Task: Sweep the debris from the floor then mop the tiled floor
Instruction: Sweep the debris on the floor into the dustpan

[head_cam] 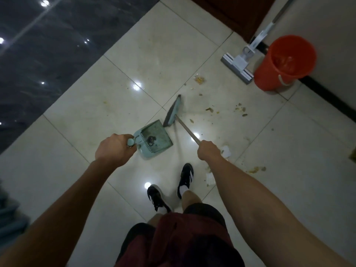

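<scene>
Hands number two, both curled round tools: the left hand (113, 149) grips the teal handle of one pale green dustpan (153, 138), and the right hand (209, 152) grips the metal pole of one broom (172, 112). Broom bristles rest on the tiled floor (154, 54) just beside the dustpan's open lip. Inside the pan lie a dark clump and some fine dirt. Debris (200, 79) is scattered to the right of the broom as yellowish crumbs, with two white paper scraps (226, 151) near the right forearm. One flat mop (238, 64) leans by the wall, just beside one orange bucket (285, 62) holding liquid. No writing is readable. Two black shoes (185, 180) with white stripes stand below.
</scene>
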The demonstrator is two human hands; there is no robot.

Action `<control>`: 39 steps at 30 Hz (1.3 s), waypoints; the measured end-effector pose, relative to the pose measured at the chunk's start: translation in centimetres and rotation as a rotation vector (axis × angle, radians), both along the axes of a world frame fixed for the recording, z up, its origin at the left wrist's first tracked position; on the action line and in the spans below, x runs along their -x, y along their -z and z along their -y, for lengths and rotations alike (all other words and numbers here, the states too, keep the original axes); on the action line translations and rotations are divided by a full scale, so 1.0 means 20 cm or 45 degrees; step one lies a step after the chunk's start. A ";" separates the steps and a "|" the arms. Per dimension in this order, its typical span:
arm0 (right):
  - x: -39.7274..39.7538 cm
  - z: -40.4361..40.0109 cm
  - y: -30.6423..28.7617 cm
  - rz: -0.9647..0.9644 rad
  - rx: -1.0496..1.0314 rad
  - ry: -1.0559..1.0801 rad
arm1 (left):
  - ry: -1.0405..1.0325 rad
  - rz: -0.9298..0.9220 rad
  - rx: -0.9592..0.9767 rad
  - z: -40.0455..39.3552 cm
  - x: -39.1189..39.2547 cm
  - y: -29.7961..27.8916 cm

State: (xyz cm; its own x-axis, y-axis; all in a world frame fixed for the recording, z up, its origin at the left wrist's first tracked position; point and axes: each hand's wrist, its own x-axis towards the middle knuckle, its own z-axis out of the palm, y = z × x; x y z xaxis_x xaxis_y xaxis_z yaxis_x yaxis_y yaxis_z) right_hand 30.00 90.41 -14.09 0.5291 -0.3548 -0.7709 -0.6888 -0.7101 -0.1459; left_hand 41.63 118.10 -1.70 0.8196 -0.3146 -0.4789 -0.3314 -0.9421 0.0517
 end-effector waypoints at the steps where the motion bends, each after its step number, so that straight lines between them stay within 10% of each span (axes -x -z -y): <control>1: 0.04 0.01 -0.01 -0.003 0.013 0.029 | 0.014 -0.005 0.002 0.01 0.00 0.00; 26: 1.15 -0.32 -0.13 -0.170 0.132 0.721 | 0.550 -0.025 0.126 0.09 0.28 -0.03; 39: 1.00 -0.47 -0.19 0.071 0.155 0.796 | 0.503 -0.030 0.228 0.06 0.26 -0.12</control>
